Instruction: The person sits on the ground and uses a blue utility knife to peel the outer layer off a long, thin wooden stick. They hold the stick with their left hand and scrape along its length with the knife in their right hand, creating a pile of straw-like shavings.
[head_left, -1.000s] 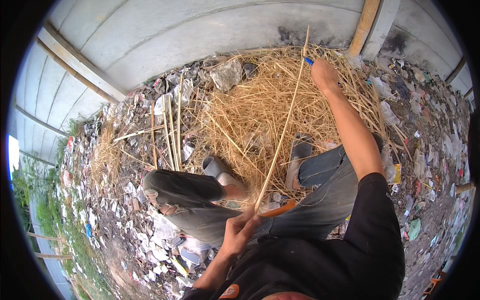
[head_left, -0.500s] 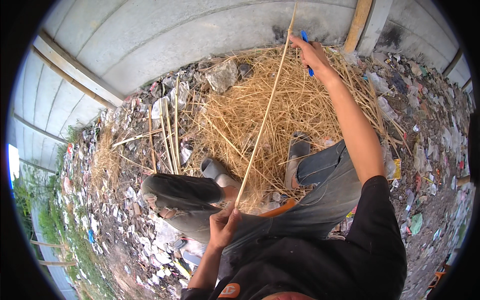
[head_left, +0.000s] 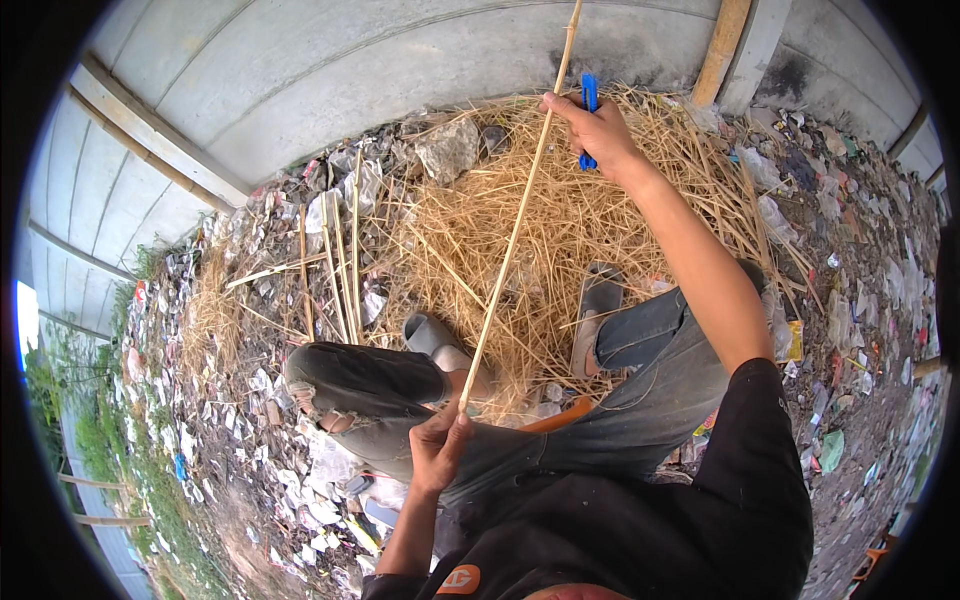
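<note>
A long, pale, slender bamboo strip (head_left: 514, 240) slants up from my lap toward the wall. Its lower end is gripped in my left hand (head_left: 438, 447), thumb on top, by my thigh. High up along the strip, my right hand (head_left: 600, 132) reaches out with its fingertips at the strip. The same hand closes around a blue utility knife (head_left: 589, 92), which sticks out above and below the fist. Whether its blade is out cannot be made out. The strip's far tip passes beyond the top of the picture.
Between and beyond my feet lies a heap of straw-like shavings (head_left: 590, 215). Several split bamboo strips (head_left: 343, 270) rest on the left. A stone (head_left: 447, 152) sits near the concrete wall (head_left: 350, 75). Scattered litter (head_left: 860, 290) covers the ground on both sides.
My right hand with the knife has moved left and slightly nearer along the strip. The strip has shifted a little left, its tip leaving the picture. My left hand stays almost in place.
</note>
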